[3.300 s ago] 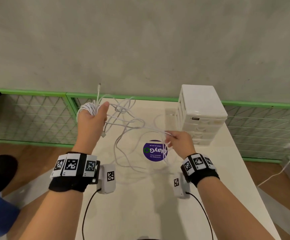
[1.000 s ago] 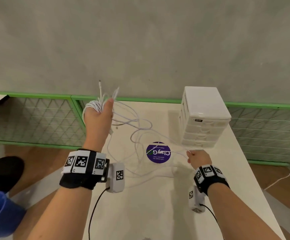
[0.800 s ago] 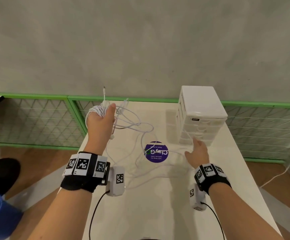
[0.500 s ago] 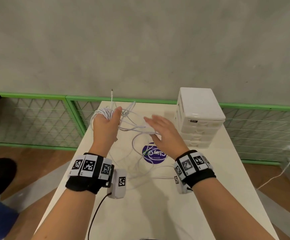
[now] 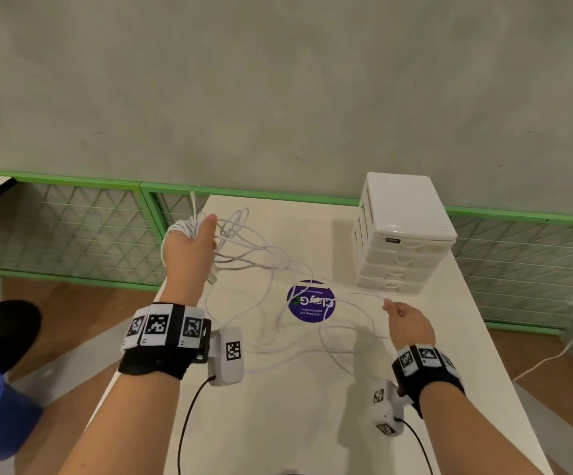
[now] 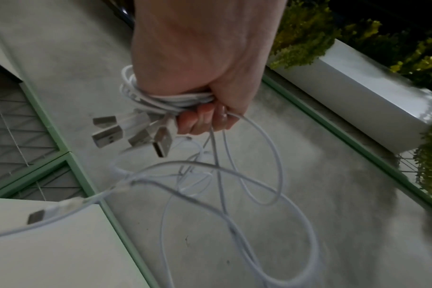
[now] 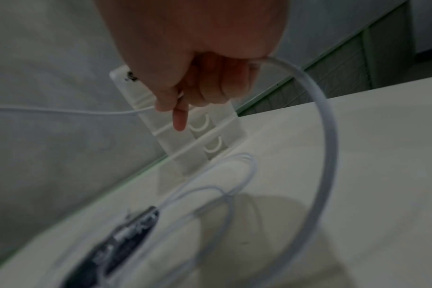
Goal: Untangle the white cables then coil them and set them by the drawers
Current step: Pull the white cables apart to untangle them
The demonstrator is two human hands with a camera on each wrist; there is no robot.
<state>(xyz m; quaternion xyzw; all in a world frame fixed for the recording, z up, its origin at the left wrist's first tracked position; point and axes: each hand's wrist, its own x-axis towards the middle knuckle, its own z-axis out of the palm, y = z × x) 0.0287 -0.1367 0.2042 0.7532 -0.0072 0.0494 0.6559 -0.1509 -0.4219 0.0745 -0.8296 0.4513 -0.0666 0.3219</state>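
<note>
While my left hand [image 5: 189, 248] clutches a wound bundle of thin white cables [image 6: 160, 101] left of centre, my right hand [image 5: 408, 320] pinches one loose strand; most tangle sprawls mid-frame, nothing yet beside the white plastic drawer unit [image 5: 405, 234]

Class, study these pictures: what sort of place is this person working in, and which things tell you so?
Probably a shared office or café terrace: a plain white table bearing a purple keep-clean sticker, a small white drawer unit, green mesh railing along a concrete wall, and planters of greenery nearby.
</note>
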